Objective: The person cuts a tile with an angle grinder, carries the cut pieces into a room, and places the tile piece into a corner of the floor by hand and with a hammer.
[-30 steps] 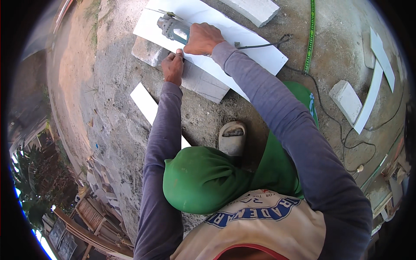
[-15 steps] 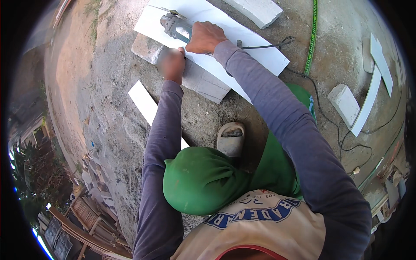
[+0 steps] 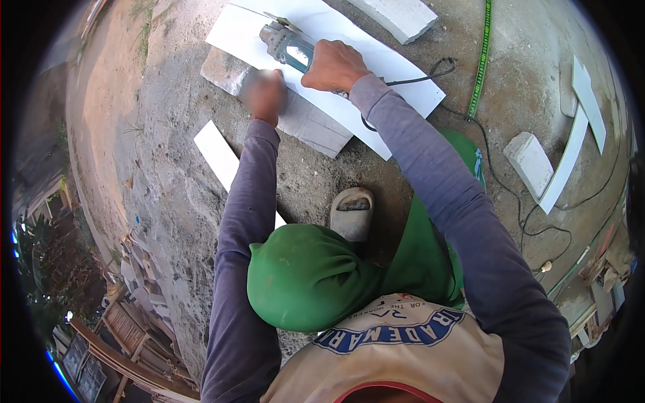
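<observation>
My right hand point(image 3: 338, 66) is wrapped around the body of a teal and grey angle grinder point(image 3: 287, 48), its disc end pointing up and left. The grinder lies over a long white board point(image 3: 376, 64), with its disc point(image 3: 277, 19) near the board's far edge. The board rests slantwise on a pale concrete block point(image 3: 312, 124). My left hand point(image 3: 265, 95) is at the board's near edge, over the block. Blur covers its fingers, so its hold cannot be made out.
A white strip point(image 3: 216, 151) lies on the ground beside my left forearm. Another block point(image 3: 403, 17) stands beyond the board. Right of me are a green measuring tape point(image 3: 480, 64), a black cord point(image 3: 500, 176), a small block point(image 3: 529, 161) and white offcuts point(image 3: 568, 164). My sandalled foot point(image 3: 352, 213) is close by.
The grinder and my right hand have shifted right and slightly down along the board. My left hand stays at the near edge.
</observation>
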The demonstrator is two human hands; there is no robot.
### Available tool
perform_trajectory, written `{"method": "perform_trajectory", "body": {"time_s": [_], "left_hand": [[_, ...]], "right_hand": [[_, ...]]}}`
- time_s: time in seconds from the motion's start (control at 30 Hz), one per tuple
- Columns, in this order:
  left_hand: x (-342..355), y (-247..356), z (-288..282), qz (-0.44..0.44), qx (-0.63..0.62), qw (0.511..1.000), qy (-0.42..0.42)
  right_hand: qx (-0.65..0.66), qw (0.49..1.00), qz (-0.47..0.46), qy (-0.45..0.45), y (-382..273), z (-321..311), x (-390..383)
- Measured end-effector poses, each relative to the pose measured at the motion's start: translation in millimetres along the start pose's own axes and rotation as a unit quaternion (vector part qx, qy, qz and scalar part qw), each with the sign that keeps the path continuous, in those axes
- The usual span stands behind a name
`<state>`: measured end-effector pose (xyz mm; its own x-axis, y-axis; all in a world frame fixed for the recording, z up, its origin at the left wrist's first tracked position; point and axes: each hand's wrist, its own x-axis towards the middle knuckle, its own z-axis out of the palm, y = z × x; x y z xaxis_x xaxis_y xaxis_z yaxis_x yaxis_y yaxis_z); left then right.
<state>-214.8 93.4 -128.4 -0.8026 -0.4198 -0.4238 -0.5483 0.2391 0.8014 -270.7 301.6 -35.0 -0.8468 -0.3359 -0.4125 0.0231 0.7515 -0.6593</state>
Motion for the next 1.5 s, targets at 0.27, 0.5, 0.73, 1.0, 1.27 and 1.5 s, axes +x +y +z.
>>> {"method": "perform_trajectory", "body": {"time_s": [0.27,0.5,0.73,1.0,1.27,1.5], "left_hand": [[7,-9,-5,0.004,-0.027,1.0,-0.008],[2,-6,1,0.021,-0.037,0.999,0.003],[-1,-1,2,0.009,-0.022,1.0,0.001],[-4,3,3,0.008,-0.019,1.0,0.003],[6,-6,-3,0.007,-0.003,1.0,0.013],[0,0,2,-0.009,-0.027,1.0,-0.007]], "right_hand": [[0.004,1.0,0.004,-0.028,3,-8,-15],[-0.005,1.0,0.0,-0.024,11,-8,-24],[-0.007,1.0,0.003,-0.016,19,-5,-27],[-0.033,0.999,0.009,-0.009,23,-3,-31],[-0.015,0.999,0.013,-0.032,21,-9,-41],[-0.022,1.0,0.011,-0.016,29,-6,-46]]}}
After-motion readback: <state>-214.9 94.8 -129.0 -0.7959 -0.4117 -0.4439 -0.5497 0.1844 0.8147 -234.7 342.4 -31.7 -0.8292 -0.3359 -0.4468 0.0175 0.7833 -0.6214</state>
